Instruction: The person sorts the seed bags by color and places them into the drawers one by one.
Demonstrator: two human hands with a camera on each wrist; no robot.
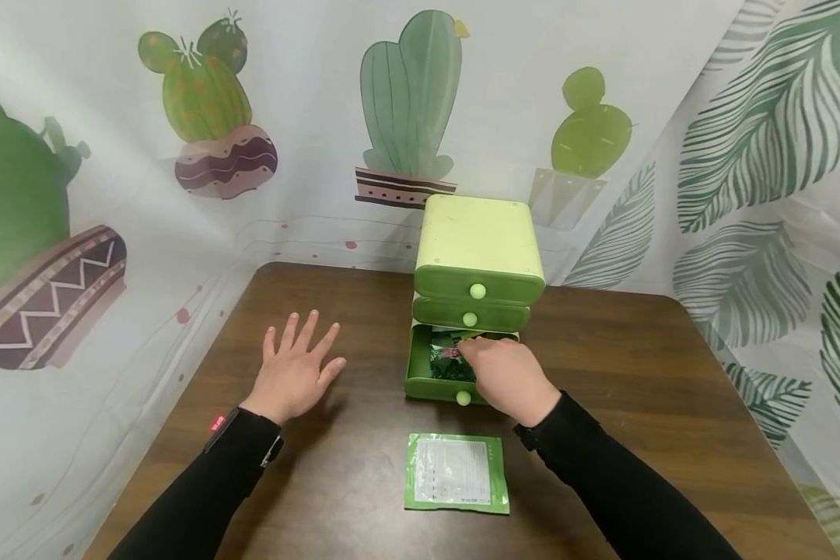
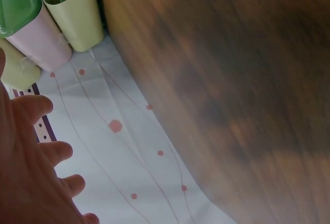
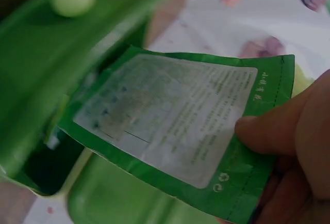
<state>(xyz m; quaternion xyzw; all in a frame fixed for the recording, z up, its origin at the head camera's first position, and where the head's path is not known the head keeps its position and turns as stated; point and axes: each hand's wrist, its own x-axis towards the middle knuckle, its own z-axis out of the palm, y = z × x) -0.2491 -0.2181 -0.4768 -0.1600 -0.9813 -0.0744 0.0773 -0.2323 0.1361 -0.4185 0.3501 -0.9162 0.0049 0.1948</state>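
A small cabinet (image 1: 479, 233) has a cream top and green drawer fronts with round knobs. Its bottom drawer (image 1: 420, 385) is pulled out, with dark green packaging inside. My right hand (image 1: 511, 377) reaches over that drawer. Between thumb and fingers it pinches one end of a flat green seed packet (image 3: 170, 115), whose white printed label faces the right wrist camera. The packet's far end dips past a green edge, partly out of sight. My left hand (image 1: 290, 377), fingers spread, is over the table left of the cabinet and holds nothing.
Another green packet (image 1: 455, 473), white label up, lies on the brown wooden table (image 1: 350, 482) in front of the cabinet. The middle drawer (image 1: 437, 311) juts out slightly less than the bottom one. A cactus-print cloth (image 1: 308, 140) hangs behind the table.
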